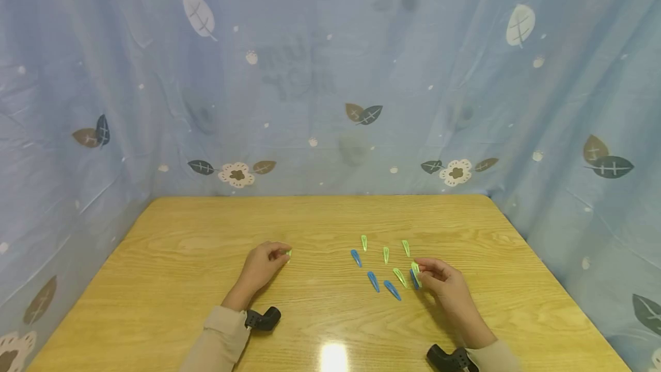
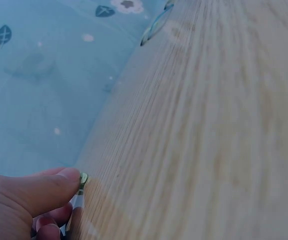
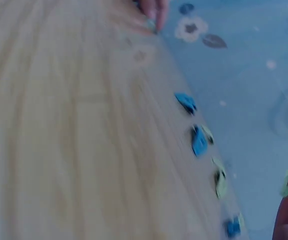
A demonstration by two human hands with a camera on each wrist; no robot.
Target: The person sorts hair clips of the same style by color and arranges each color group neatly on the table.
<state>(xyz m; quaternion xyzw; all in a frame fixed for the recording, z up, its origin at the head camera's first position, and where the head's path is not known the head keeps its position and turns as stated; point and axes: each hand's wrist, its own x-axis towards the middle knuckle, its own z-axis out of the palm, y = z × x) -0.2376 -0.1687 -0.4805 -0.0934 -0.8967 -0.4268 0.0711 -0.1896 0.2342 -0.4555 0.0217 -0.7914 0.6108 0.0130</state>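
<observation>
My left hand (image 1: 260, 267) pinches a light green snap hair clip (image 1: 289, 254) between thumb and fingers, low over the left-middle of the table. In the left wrist view, the end of that green clip (image 2: 83, 179) pokes out past the thumb. On the other side, my right hand (image 1: 451, 293) pinches a second green hair clip (image 1: 416, 271) by its edge. Partly covered by it in the head view is a blue hair clip (image 1: 413, 280). The right wrist view catches the held green clip (image 3: 287, 184) at its right edge.
Several green clips, one of them a green clip (image 1: 385, 255), and several blue clips, such as a blue clip (image 1: 373, 281), lie spread between the hands. The wooden table (image 1: 181, 234) meets a patterned blue curtain (image 1: 310, 73) behind and at both sides.
</observation>
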